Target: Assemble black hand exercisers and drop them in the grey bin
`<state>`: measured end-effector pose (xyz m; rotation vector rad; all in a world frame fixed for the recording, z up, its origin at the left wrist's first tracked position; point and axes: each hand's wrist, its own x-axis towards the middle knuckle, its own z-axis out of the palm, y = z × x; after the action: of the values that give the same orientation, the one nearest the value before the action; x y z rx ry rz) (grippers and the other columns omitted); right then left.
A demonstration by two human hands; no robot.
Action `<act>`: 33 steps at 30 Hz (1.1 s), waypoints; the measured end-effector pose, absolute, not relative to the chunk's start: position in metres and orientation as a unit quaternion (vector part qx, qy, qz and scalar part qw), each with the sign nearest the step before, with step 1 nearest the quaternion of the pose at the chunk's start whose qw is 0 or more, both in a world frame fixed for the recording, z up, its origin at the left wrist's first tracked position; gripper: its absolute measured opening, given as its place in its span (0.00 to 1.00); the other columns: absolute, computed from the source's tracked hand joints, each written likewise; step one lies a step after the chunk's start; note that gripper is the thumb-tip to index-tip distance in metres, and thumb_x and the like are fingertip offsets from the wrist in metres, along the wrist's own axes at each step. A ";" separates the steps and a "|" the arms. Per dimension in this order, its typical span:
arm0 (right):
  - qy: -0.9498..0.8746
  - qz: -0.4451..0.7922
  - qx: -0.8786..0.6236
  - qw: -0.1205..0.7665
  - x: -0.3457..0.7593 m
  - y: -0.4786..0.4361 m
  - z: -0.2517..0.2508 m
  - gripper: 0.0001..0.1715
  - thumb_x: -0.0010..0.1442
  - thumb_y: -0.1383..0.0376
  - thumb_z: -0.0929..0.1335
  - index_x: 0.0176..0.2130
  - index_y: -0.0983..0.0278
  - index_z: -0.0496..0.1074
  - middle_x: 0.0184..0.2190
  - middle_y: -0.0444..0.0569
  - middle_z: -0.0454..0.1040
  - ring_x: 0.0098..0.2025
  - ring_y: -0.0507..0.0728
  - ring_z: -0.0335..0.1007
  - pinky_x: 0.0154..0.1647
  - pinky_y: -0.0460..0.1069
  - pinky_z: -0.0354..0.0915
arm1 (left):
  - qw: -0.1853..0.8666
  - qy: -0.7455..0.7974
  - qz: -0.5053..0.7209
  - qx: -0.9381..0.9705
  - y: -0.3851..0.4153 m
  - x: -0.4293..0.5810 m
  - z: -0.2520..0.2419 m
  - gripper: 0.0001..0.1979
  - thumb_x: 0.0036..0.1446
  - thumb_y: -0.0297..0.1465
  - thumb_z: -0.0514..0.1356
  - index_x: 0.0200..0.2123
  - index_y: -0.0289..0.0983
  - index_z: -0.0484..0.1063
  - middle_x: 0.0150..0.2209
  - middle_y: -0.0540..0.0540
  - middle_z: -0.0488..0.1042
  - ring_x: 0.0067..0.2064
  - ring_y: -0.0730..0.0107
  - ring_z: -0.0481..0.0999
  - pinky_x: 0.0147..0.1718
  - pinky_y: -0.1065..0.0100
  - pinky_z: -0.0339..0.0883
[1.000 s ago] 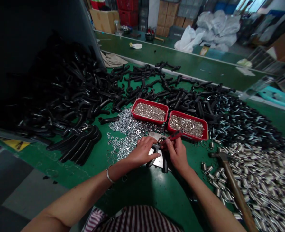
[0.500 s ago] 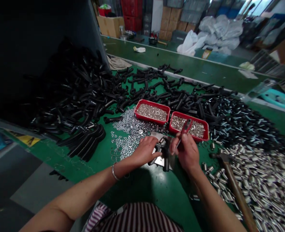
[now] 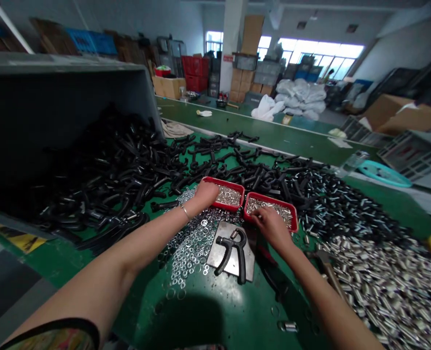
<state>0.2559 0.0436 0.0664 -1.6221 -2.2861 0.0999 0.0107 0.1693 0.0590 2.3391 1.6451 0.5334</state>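
My left hand (image 3: pixel 206 194) reaches into the left red tray (image 3: pixel 242 201) of tiny metal parts; its fingertips are hidden. At the near edge of the right red tray (image 3: pixel 296 221), which holds small metal pins, my right hand (image 3: pixel 272 226) has thumb and fingers bent together; anything between them is too small to make out. In front of both hands, a black hand grip (image 3: pixel 242 260) with two curved legs lies on a metal plate (image 3: pixel 221 243). Right of the plate, partly in shadow, lies a tool with a red handle (image 3: pixel 267 255).
Loose metal rings (image 3: pixel 188 260) spread left of the plate. Black handles (image 3: pixel 128 170) spill from a grey bin (image 3: pixel 148 97). Black parts with bolts (image 3: pixel 339 204), silver cylinders (image 3: pixel 390 277) and a hammer (image 3: pixel 328 272) lie to the right. Another bench (image 3: pixel 237 116) runs behind.
My left hand has left the hand grip for the left tray. My right hand has let go of the red-handled tool and moved to the right tray. The view has tilted up.
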 end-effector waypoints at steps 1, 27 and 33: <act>-0.817 0.002 -0.560 0.139 0.241 0.060 0.069 0.13 0.68 0.64 0.62 0.40 0.64 0.76 0.39 0.54 0.77 0.45 0.61 0.69 0.46 0.53 0.63 | 0.100 0.561 0.180 0.801 0.168 0.010 0.056 0.10 0.57 0.21 0.54 0.35 0.31 0.77 0.34 0.36 0.78 0.45 0.53 0.76 0.49 0.56 0.65; -0.770 0.092 -0.573 0.264 0.192 0.138 0.036 0.06 0.63 0.68 0.66 0.38 0.65 0.74 0.39 0.53 0.79 0.44 0.60 0.70 0.48 0.53 0.60 | 0.291 0.432 0.270 0.810 0.012 0.020 0.029 0.03 0.63 0.29 0.61 0.37 0.38 0.74 0.37 0.49 0.77 0.42 0.66 0.75 0.47 0.63 0.65; -0.690 0.251 -0.548 0.401 0.225 0.050 0.035 0.12 0.64 0.57 0.66 0.37 0.63 0.73 0.34 0.48 0.78 0.34 0.56 0.73 0.36 0.49 0.65 | 0.115 0.419 0.208 0.876 0.007 0.034 0.013 0.08 0.66 0.34 0.57 0.37 0.37 0.73 0.39 0.45 0.75 0.46 0.59 0.69 0.47 0.57 0.59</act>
<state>0.2254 0.0498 0.0348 -1.3859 -1.7433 0.6333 0.0338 0.0073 0.0131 2.5678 1.2271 0.6109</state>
